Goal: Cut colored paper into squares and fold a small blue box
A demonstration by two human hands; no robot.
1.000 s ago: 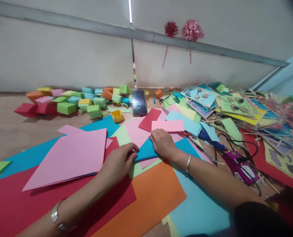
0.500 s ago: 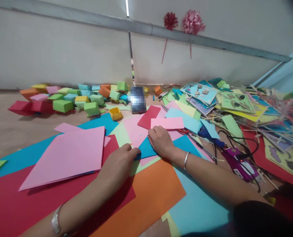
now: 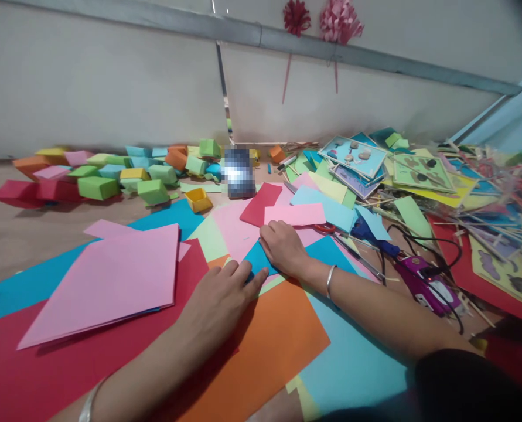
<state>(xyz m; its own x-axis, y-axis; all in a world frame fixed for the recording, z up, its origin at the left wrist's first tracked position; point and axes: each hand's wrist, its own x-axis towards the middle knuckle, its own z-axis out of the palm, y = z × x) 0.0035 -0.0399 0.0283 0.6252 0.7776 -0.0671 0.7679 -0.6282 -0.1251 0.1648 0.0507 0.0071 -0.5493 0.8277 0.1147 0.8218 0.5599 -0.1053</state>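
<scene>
A small folded piece of blue paper (image 3: 255, 258) lies among the coloured sheets in front of me. My right hand (image 3: 283, 249) presses down on its right side, fingers bent and close together; their tips are partly hidden. My left hand (image 3: 223, 296) rests at the paper's near left, its fingers spread and the thumb stretched along the paper's lower edge. Beneath both hands lie an orange sheet (image 3: 265, 340) and a light blue sheet (image 3: 352, 363). Just beyond my right hand is a pink paper strip (image 3: 294, 214).
Pink sheets (image 3: 111, 275) are stacked at left on a red sheet (image 3: 14, 357). Folded paper boxes (image 3: 98, 187) line the back left, near an open yellow box (image 3: 198, 200). At right lie scissors (image 3: 326, 228), a purple device (image 3: 427, 284) with a black cable, and framed pictures (image 3: 352, 155).
My left hand has moved from holding the blue paper's left corner to lying with fingers spread and thumb along its near edge. My right hand stays on the paper. The view has shifted slightly.
</scene>
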